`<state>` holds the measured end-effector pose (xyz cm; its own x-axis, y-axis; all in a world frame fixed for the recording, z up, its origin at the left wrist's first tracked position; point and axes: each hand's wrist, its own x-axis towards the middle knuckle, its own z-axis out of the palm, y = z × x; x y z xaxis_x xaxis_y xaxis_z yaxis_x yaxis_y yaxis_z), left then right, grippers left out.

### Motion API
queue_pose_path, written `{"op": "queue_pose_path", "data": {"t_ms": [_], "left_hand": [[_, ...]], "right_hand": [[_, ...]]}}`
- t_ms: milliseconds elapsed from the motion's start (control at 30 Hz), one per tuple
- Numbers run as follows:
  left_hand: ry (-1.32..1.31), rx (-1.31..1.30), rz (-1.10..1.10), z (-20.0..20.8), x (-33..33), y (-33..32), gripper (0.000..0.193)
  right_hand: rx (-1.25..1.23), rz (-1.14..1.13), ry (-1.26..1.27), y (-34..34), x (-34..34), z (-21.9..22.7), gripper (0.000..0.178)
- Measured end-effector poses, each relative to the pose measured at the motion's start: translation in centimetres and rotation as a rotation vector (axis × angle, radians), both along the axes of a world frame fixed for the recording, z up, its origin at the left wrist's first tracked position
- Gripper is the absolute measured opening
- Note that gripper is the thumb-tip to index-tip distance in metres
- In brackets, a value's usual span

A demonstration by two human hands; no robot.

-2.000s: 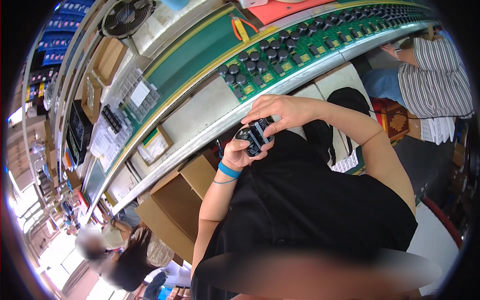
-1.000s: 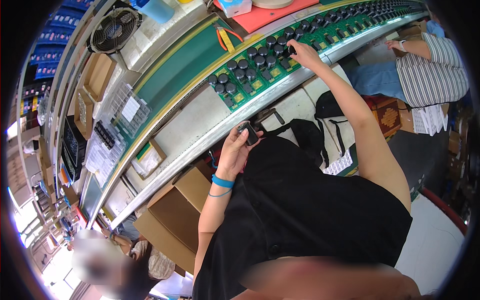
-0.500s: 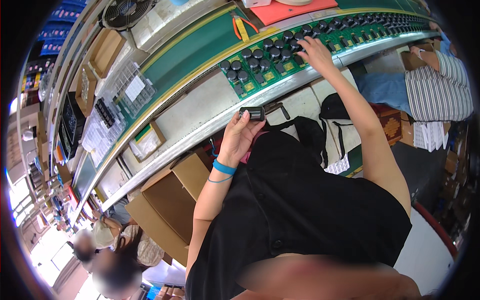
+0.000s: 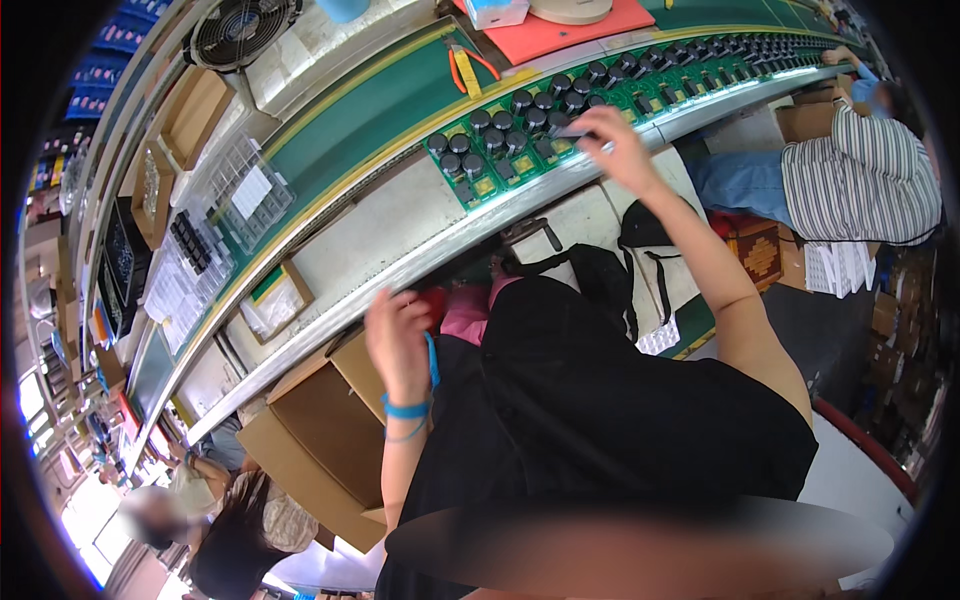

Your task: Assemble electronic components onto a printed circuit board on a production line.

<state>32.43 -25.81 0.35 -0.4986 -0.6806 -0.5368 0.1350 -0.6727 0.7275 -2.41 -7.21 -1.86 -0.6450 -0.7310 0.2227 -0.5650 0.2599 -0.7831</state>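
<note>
My right hand point(image 4: 622, 152) is over the row of green circuit boards point(image 4: 482, 186) with its fingers pinched together. A small dark-grey piece, blurred, shows at its fingertips; its kind cannot be made out. Below the fingers stand several black cylindrical capacitors point(image 4: 543, 101) on the boards. My left hand point(image 4: 397, 335), with a blue wristband point(image 4: 405, 410), hangs in front of the bench edge beside an open cardboard box point(image 4: 310, 425). Motion smears its fingers, and no capacitor shows in it.
Orange-handled pliers point(image 4: 470, 70) lie on the green belt point(image 4: 345, 125). Clear plastic trays point(image 4: 250, 195) stand to the left, a fan point(image 4: 240, 30) behind them. A red mat point(image 4: 570, 35) is at the back. A co-worker in a striped shirt point(image 4: 850, 165) sits at the right.
My left hand has moved left and down toward the box; the black capacitor it held is no longer seen. My right hand has pulled back slightly from the boards, with a dark piece at its fingertips.
</note>
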Motion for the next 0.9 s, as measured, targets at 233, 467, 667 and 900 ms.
{"op": "queue_pose_path", "data": {"t_ms": [233,467,667,900], "left_hand": [[-0.509,-0.325,0.563,-4.8,13.9,-4.2,0.018],[-0.716,-0.053,0.407,-12.9,22.6,-3.9,0.017],[-0.666,-0.052,0.078,-16.6,27.0,-2.2,0.024],[-0.688,-0.072,-0.081,-19.4,28.5,-2.2,0.031]], "right_hand": [[0.303,-0.48,0.147,4.9,-12.0,-7.1,0.032],[0.417,-0.418,0.324,3.5,-14.2,-10.3,0.038],[0.404,-0.468,0.278,1.8,-13.3,-10.0,0.035],[0.514,-0.491,0.191,1.7,-12.6,-7.7,0.035]]}}
